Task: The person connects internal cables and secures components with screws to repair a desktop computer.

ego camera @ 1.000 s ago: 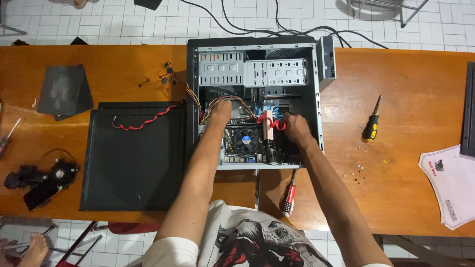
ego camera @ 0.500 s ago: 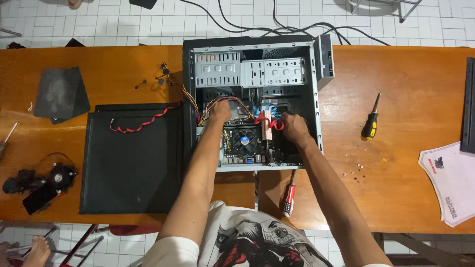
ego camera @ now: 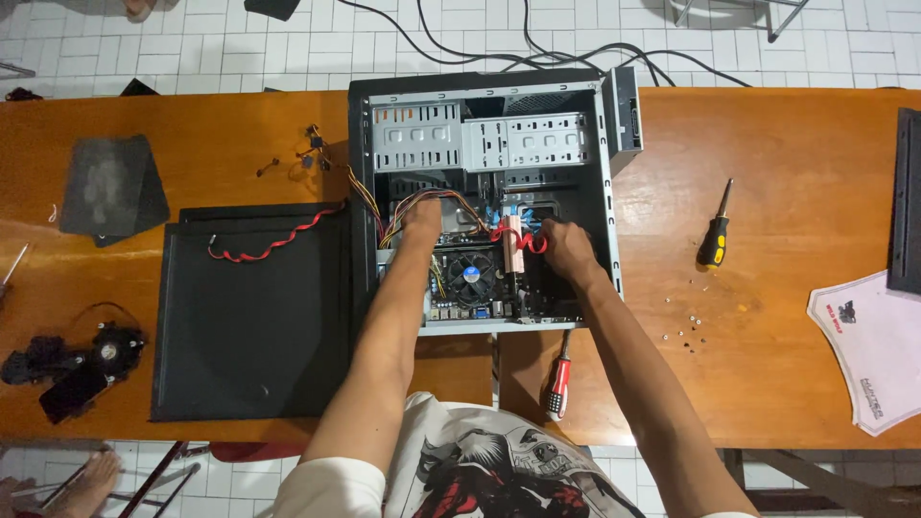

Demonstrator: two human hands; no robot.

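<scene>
Hands inside the open computer case: left hand on wire bundle, right hand beside red cable, finger grip hidden.

The case lies open at the desk's far edge, mid-desk. Its panel lies left; a screwdriver and screws lie right; both hands are inside.

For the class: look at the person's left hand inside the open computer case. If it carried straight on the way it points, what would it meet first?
The left hand points up the picture, toward the case's far end. First in line is probably the silver drive cage, though the coloured wire bundle lies right at its fingertips; depth is unclear from above.
</scene>
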